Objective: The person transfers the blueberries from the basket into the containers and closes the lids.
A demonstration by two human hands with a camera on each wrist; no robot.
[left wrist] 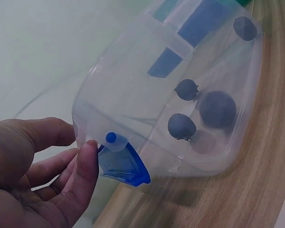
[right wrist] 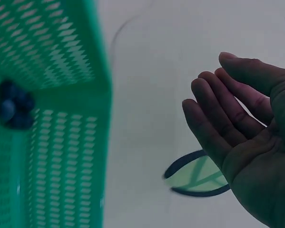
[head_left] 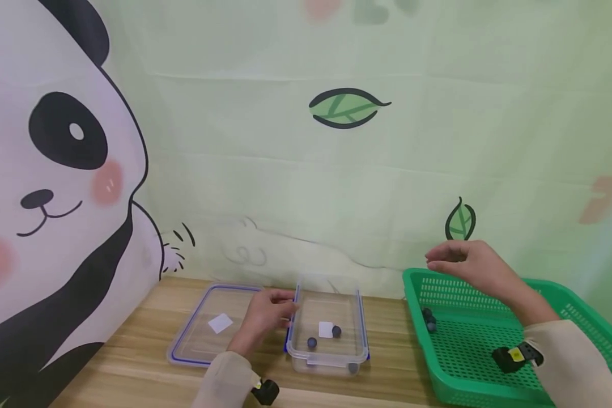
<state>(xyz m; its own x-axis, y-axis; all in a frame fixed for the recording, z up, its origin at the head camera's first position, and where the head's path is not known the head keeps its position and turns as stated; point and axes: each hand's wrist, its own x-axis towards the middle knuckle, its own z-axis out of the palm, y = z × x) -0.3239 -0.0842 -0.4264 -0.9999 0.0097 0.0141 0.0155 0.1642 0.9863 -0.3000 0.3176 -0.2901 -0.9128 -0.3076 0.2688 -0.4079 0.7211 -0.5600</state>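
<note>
A clear plastic box (head_left: 331, 358) with blue latches stands in the middle of the table, with a few blueberries (head_left: 312, 342) inside. At its left side my left hand (head_left: 267, 310) holds the edge. In the left wrist view the fingertips (left wrist: 91, 148) are right at the box wall beside a blue latch (left wrist: 123, 164) that hangs down. My right hand (head_left: 471, 265) is raised over the back left of a green basket (head_left: 428, 360), its fingers loosely bent and holding nothing. Several blueberries (head_left: 430, 323) lie clustered at the basket's left side.
A clear lid (head_left: 194, 340) with a blue seal lies flat to the left of the box. Behind the wooden table (head_left: 387, 345) hangs a pale green cloth (head_left: 265, 170) printed with a panda and leaves.
</note>
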